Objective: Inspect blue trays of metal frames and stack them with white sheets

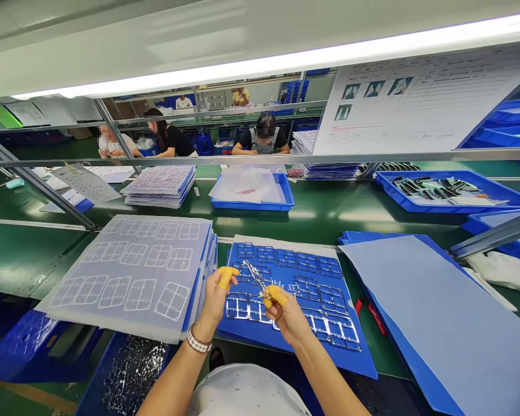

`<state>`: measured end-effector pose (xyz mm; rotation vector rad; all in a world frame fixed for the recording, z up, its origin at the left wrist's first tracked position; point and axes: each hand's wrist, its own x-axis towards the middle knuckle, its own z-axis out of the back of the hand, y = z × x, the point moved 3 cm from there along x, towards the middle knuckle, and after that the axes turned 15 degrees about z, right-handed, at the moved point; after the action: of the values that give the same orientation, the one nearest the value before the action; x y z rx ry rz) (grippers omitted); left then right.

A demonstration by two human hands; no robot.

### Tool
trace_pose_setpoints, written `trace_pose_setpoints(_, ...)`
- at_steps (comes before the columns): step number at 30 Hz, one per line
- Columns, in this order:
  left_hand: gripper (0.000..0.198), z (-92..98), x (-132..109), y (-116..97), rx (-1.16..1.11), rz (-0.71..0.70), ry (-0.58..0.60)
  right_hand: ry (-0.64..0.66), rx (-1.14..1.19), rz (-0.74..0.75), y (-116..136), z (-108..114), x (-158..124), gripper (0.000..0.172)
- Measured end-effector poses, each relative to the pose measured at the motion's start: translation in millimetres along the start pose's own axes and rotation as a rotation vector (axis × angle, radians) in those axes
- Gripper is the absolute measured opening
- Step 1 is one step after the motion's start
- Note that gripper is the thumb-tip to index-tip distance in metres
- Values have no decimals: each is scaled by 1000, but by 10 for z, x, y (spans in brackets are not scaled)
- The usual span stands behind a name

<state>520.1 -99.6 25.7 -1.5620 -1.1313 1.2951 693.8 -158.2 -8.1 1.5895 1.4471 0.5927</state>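
As the right hand [286, 315] pinches a metal strip [255, 278], the left hand [214, 300] hangs open just beside it.

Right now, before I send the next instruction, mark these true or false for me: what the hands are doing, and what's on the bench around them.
The right hand pinches a slim metal piece above the blue tray: true.
Both hands have bare fingertips: false; each hand, including the left hand, wears a yellow finger cot.
The red-handled tool lies on the stack of white grid sheets: false; it lies on the green bench, right of the blue tray.
The blue bin at lower left holds loose metal scrap: true.
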Motion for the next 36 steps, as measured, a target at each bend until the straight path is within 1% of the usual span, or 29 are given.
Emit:
trace_pose_setpoints(2, 28, 32, 25, -69, 117, -64, -74, 36, 83, -76, -58, -14, -23, 46)
trace_pose_setpoints(3, 29, 26, 32, -114, 180, -92, -78, 59, 116, -107, -89, -21, -34, 43)
trace_pose_setpoints(4, 30, 5, 35, -163, 244, -119, -57, 85, 145, -135, -121, -27, -44, 41)
trace_pose_setpoints(6, 30, -66, 25, -259, 353, -172, 27, 142, 190, -186, -180, -39, -63, 37)
trace_pose_setpoints(8, 23, -138, 5, -329, 415, -216, 93, 198, 220, -241, -225, -51, -82, 34)
trace_pose_setpoints(10, 16, -184, -4, -359, 446, -238, 107, 236, 243, -297, -249, -59, -100, 33)
trace_pose_setpoints(13, 17, -196, 19, -337, 503, -247, 69, 259, 252, -346, -256, -59, -114, 32)
trace_pose_setpoints(18, 22, -146, 100, -246, 572, -191, 10, 251, 212, -339, -254, -43, -101, 30)
trace_pose_setpoints(23, 24, -119, 133, -201, 531, -72, -7, 231, 178, -317, -248, -34, -97, 28)
trace_pose_setpoints(26, 24, -105, 130, -196, 507, -24, -9, 215, 165, -313, -241, -37, -110, 28)
trace_pose_setpoints(31, 26, -56, 112, -182, 488, 7, -21, 171, 176, -302, -235, -47, -126, 28)
trace_pose_setpoints(34, 28, -38, 95, -168, 482, -2, -16, 132, 170, -270, -225, -37, -118, 29)
trace_pose_setpoints(36, 30, -32, 80, -160, 481, -9, -10, 108, 161, -235, -205, -26, -113, 32)
